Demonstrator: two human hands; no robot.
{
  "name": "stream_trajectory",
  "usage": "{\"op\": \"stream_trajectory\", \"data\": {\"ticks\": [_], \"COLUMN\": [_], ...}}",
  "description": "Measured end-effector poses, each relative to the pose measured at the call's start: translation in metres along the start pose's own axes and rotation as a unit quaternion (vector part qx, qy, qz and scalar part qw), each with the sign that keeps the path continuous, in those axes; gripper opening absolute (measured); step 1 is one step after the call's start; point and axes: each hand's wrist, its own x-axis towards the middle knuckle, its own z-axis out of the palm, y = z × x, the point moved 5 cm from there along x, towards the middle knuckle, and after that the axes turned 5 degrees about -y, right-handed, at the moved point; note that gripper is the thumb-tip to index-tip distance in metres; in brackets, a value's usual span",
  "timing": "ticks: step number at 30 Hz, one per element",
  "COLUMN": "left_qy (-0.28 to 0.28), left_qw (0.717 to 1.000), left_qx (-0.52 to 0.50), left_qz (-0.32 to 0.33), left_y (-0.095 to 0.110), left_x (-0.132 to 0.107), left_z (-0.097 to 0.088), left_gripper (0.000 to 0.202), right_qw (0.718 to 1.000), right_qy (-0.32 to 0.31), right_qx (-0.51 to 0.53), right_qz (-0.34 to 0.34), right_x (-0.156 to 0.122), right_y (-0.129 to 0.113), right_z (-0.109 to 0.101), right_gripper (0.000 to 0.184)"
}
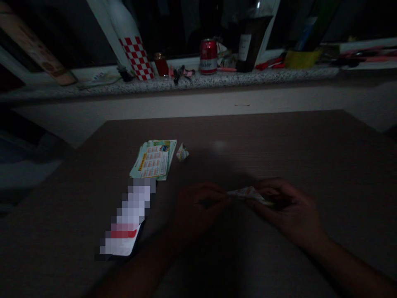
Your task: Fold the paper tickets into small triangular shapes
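Note:
A small folded piece of printed paper is held between my two hands above the table. My left hand pinches its pointed left end between thumb and fingers. On the other side, my right hand grips the wider right end, with the thumb below and the fingers above. Dim light hides the exact folds. Beyond my left hand stands a small folded paper shape with pointed tips. Right beside it lies a stack of printed calendar sheets.
A phone with a lit, blurred screen lies left of my left hand. The brown table meets a wall below a granite sill. On the sill stand a checkered bottle, a red can, a jar and a dark bottle.

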Motion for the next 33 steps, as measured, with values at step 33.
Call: {"op": "stream_trajectory", "data": {"ticks": [33], "left_qy": [-0.024], "left_qw": [0.939], "left_qx": [-0.284], "left_qz": [-0.192], "left_y": [-0.027], "left_x": [0.005], "left_z": [0.011], "left_gripper": [0.013], "right_qw": [0.986], "right_qy": [0.067], "right_qx": [0.108], "right_qz": [0.11], "right_x": [0.002], "right_y": [0.007], "right_z": [-0.002], "right_gripper": [0.031]}}
